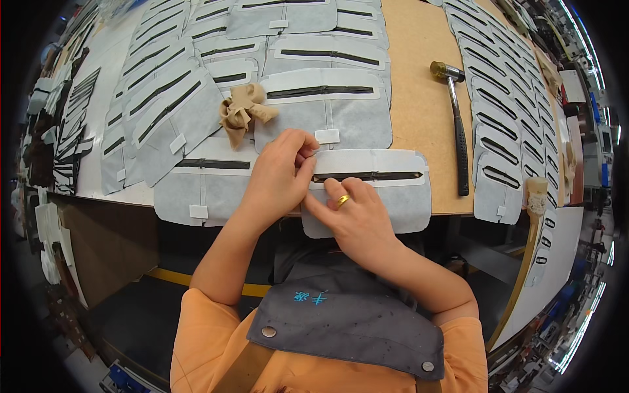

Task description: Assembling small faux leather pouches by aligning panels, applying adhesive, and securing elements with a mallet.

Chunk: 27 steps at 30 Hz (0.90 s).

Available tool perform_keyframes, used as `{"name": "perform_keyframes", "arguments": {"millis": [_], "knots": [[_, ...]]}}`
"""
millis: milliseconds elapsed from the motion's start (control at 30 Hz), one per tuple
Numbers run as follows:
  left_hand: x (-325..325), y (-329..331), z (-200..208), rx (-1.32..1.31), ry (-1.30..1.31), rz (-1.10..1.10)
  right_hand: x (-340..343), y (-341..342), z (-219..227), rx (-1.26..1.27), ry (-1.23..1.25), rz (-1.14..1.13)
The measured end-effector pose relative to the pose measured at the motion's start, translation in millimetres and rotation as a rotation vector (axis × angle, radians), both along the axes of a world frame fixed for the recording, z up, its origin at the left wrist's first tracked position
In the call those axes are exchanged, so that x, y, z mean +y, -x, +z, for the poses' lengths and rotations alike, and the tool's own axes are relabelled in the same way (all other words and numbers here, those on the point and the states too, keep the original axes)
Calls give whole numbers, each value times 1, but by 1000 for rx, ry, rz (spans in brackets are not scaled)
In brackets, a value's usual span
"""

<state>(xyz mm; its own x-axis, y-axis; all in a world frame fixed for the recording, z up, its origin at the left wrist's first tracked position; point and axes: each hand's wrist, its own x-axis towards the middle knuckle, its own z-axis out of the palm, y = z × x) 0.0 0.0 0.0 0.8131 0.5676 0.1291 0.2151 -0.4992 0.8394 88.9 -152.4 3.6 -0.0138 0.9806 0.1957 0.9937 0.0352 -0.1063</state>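
A light grey fabric panel [403, 203] with a long dark slot framed by a white strip lies at the table's front edge, its lower part overhanging. My left hand [278, 170] is closed in a pinch at the panel's left end, beside the slot. My right hand [360, 213], with a gold ring, is closed on the panel, its curled fingers at the slot and its thumb reaching towards the left hand. What lies between the fingertips is mostly hidden. Under my left wrist lies another grey slotted panel [226, 187] with a small white tab.
A crumpled tan cloth [244, 112] rests on a grey panel [370, 124] behind my hands. To the right lies a hammer [457, 124] with a black handle. More slotted panels [498, 164] overlap in rows at both sides. A wooden-handled brush [536, 196] is at the right edge.
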Motion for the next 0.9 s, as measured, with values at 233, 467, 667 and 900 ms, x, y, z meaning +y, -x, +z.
{"name": "perform_keyframes", "arguments": {"millis": [233, 467, 667, 900], "knots": [[-3, -2, 1, -21, 48, -3, 1, -3, 6, 171, -73, -76], [0, 2, 6, -70, -12, 107, 1, -34, 9, 551, -257, -140], [-52, 2, 8, -103, -374, -114, -31, -94, 9, 364, -118, -384], [-82, -18, -15, -127, -602, -364, -8, -122, 18, 591, 221, -306]]}}
